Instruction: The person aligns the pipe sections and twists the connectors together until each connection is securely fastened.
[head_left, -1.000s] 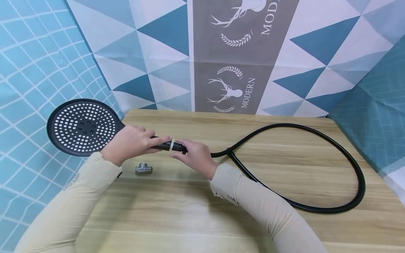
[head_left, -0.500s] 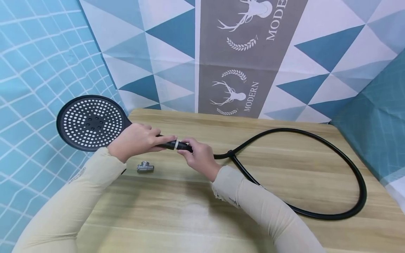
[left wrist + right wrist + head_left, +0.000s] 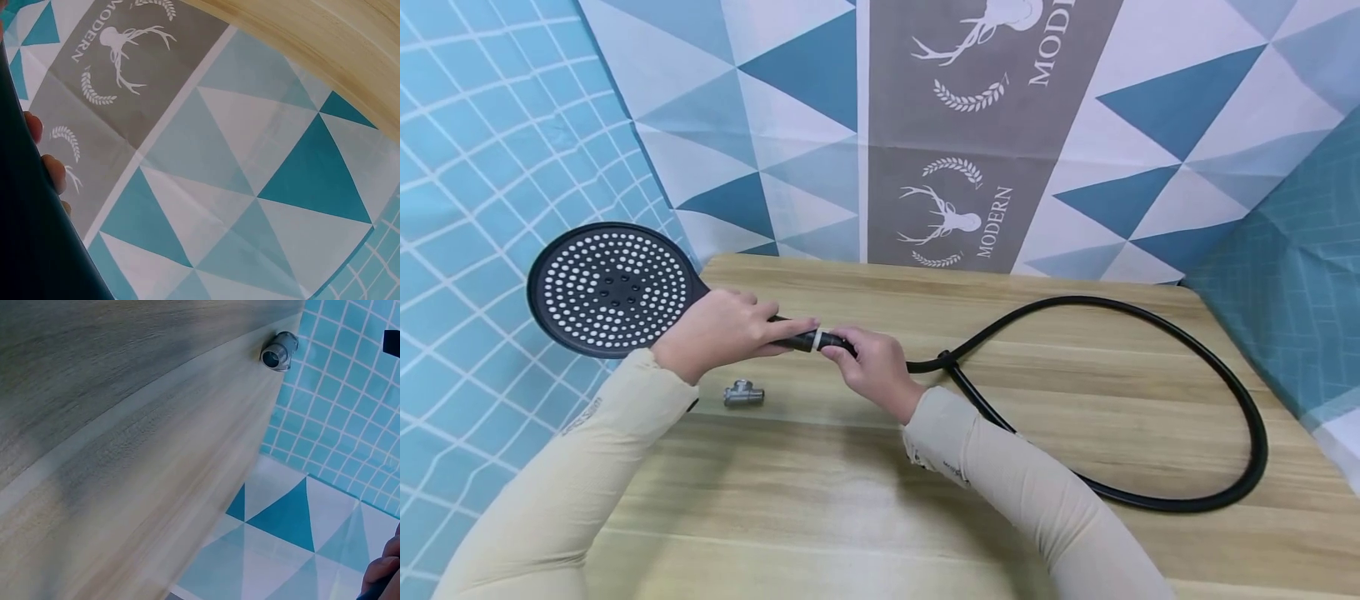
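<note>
A black shower head point(image 3: 617, 290) with a round, white-nozzled face is tilted up at the left of the head view. My left hand point(image 3: 718, 333) grips its handle, index finger laid along it. In the left wrist view fingertips point(image 3: 54, 174) show past a large dark surface. At the handle's lower end is a pale ring point(image 3: 817, 340), and the black shower hose point(image 3: 1260, 433) meets it there. My right hand point(image 3: 876, 367) pinches the hose end just right of the ring. In the right wrist view only some fingers point(image 3: 382, 569) show at the edge.
A small metal T-shaped fitting point(image 3: 743, 393) lies on the wooden table point(image 3: 820, 517) below my left hand. The hose makes a wide loop on the right, with a tie point(image 3: 946, 360) where it crosses. Patterned sheets point(image 3: 805, 133) stand behind and at both sides.
My right fingers have shifted slightly away from the pale ring along the hose end. The head view has moved a little; the shower head stays in my left hand.
</note>
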`<state>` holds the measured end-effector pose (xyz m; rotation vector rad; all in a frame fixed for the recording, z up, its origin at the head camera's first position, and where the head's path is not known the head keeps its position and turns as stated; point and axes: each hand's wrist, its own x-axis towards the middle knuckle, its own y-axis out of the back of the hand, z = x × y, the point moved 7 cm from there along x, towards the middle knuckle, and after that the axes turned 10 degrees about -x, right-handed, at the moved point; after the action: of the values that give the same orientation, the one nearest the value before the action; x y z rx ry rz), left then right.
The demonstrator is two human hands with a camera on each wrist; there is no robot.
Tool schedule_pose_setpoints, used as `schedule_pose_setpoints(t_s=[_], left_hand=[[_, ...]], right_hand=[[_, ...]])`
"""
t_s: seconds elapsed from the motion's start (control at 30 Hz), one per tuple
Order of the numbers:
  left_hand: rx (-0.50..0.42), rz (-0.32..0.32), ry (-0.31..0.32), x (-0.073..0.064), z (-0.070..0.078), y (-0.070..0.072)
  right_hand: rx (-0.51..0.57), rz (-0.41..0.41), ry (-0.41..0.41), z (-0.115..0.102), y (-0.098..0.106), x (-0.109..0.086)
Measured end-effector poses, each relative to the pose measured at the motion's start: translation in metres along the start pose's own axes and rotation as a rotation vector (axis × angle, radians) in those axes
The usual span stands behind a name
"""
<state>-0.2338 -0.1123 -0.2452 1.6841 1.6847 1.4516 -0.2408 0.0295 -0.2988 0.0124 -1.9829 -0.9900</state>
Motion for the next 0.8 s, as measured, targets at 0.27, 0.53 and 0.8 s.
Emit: schedule_pose_setpoints(t_s=[0.27,0.53,0.8], left_hand=[[-0.003,0.029,0.0,-0.001,0.0027,-0.0008],[-0.009,0.065,-0.003,-0.0007,0.0031,-0.0025],[-0.035,0.071,0.0,-0.0002,0.0022,-0.0021]], right_hand=[[0.045,-0.01,-0.06,0.0016,-0.0047,-0.0056],[0.047,-0.01,-0.092,0.0018,-0.0042,-0.0053],[0.101,0.004,-0.127,0.0022,-0.0048,-0.0066]])
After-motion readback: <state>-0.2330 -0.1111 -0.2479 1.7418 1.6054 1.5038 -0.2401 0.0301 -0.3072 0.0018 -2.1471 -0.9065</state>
